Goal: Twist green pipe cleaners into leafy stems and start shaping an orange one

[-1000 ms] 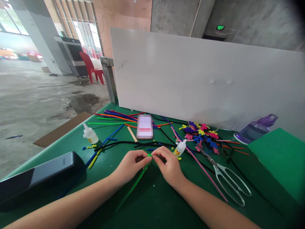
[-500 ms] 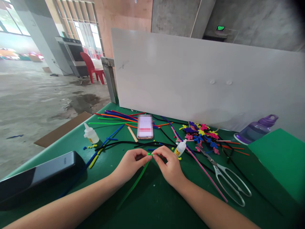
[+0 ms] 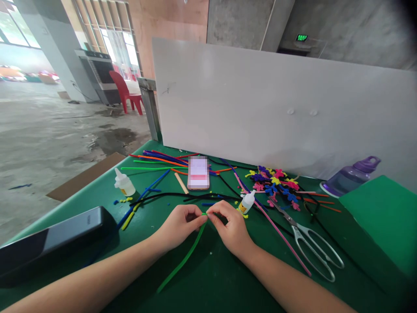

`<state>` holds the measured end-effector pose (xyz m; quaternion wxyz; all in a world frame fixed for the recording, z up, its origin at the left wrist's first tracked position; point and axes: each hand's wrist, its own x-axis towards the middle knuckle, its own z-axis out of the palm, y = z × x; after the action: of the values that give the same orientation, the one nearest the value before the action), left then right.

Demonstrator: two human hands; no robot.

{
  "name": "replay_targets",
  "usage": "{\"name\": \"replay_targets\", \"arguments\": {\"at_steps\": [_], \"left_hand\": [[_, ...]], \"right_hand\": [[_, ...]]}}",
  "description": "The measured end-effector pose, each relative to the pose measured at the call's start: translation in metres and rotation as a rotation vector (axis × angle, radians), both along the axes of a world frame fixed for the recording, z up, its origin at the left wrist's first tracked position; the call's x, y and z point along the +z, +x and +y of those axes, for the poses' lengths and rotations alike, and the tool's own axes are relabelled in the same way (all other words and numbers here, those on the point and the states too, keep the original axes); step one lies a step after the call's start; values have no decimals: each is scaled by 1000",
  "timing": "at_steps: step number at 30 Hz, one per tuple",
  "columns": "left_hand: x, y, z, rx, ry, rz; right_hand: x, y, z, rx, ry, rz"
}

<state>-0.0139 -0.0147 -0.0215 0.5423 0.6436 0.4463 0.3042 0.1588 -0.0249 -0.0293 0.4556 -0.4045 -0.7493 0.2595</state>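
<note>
A green pipe cleaner [image 3: 185, 257] runs from the table's near side up to my two hands. My left hand [image 3: 178, 226] pinches its upper end with thumb and fingertips. Fingertip to fingertip with it, my right hand [image 3: 229, 228] is closed on the same end. The tip between the fingers is mostly hidden. Both hands rest low over the green table [image 3: 208, 278]. A small glue bottle [image 3: 246, 202] lies just beyond my right hand.
Loose pipe cleaners [image 3: 163, 160] and a phone [image 3: 198, 173] lie behind the hands. Small pipe-cleaner flowers [image 3: 275, 182] and scissors [image 3: 309, 245] are to the right. Another glue bottle [image 3: 124, 183] and a dark box [image 3: 48, 241] sit left. A purple water bottle [image 3: 350, 176] lies by a white board [image 3: 280, 108].
The hands have stayed almost in place, working the tip. The pipe cleaner's free lower end has swung slightly and now shows more plainly on the table.
</note>
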Motion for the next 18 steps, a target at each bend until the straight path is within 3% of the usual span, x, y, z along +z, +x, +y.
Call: {"name": "replay_targets", "arguments": {"at_steps": [6, 13, 18], "left_hand": [[-1, 1, -1, 18, 21, -34], [1, 2, -3, 146, 23, -96], [1, 2, -3, 199, -5, -120]], "right_hand": [[-1, -2, -2, 5, -7, -12], [-2, -3, -1, -79, -51, -13], [-1, -1, 1, -65, -46, 5]]}}
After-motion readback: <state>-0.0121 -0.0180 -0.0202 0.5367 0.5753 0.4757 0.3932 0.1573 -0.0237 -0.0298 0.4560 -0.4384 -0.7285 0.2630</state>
